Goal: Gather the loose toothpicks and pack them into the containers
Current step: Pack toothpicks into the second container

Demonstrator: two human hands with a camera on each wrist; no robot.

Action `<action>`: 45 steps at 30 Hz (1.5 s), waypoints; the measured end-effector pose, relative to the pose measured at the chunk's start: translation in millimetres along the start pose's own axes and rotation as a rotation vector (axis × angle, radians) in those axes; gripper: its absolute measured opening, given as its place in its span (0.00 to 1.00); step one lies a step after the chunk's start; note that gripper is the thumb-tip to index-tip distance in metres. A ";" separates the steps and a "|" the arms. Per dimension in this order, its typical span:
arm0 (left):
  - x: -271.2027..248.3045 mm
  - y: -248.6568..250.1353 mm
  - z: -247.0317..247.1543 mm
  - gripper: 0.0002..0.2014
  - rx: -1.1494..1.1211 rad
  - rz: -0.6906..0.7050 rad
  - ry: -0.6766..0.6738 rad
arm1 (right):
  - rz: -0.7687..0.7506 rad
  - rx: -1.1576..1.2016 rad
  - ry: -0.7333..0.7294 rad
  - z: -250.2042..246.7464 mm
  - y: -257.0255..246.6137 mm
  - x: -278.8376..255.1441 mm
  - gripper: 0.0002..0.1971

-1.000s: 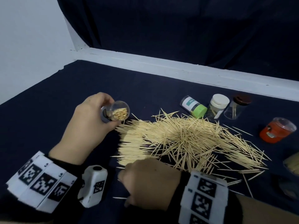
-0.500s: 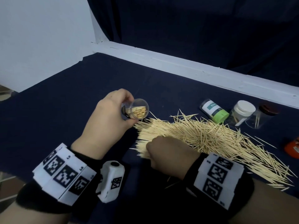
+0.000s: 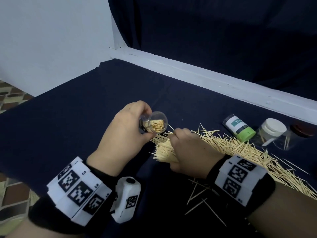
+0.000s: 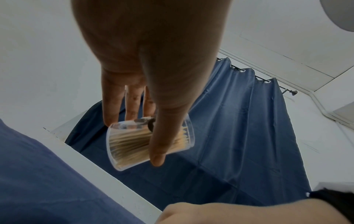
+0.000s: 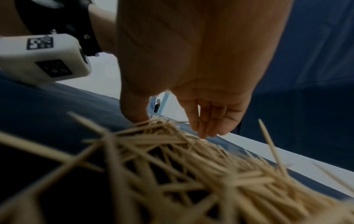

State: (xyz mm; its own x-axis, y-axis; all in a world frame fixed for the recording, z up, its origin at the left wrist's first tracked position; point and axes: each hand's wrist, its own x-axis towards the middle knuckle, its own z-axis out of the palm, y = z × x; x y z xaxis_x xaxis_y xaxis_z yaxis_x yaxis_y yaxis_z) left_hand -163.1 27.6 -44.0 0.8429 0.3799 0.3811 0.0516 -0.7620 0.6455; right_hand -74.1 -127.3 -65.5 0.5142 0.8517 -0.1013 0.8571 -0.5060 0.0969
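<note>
Your left hand grips a clear container, tilted with its mouth toward your right hand and about half filled with toothpicks. Your right hand curls around a bundle of toothpicks at the near end of the loose pile, just below the container's mouth. Most of the work remains, in my judgement: the pile stretches away to the right of your right hand across the counter.

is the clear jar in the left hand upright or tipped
Tipped. The clear jar lies nearly sideways in the left hand, its open mouth facing the toothpick pile, with toothpicks lying along its lower wall.
</note>
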 end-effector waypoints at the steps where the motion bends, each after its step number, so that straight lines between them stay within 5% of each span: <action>1: 0.3 -0.3 0.2 0.20 0.002 -0.002 -0.002 | 0.000 -0.026 -0.017 1.5 1.4 3.8 0.27; 10: 2.0 -0.4 0.8 0.20 0.037 -0.048 -0.030 | 0.047 0.008 -0.092 16.5 0.2 18.6 0.13; 21: 3.6 1.3 -0.6 0.21 0.117 -0.115 -0.117 | 0.181 0.187 -0.256 6.7 10.2 24.1 0.11; 31: 13.7 9.0 10.6 0.21 0.221 -0.128 -0.215 | 0.232 0.196 -0.098 -17.5 44.7 -4.4 0.05; 45: 26.0 52.2 47.6 0.18 0.279 0.059 -0.273 | 0.229 0.092 0.016 -43.6 66.5 -55.8 0.05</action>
State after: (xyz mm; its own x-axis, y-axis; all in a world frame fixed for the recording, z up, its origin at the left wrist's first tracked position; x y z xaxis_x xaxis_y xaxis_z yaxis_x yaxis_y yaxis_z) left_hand -113.0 -27.2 -31.9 0.9584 0.2059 0.1977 0.1103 -0.9059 0.4089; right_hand -47.1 -202.5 -10.1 0.6957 0.7148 -0.0717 0.7177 -0.6960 0.0250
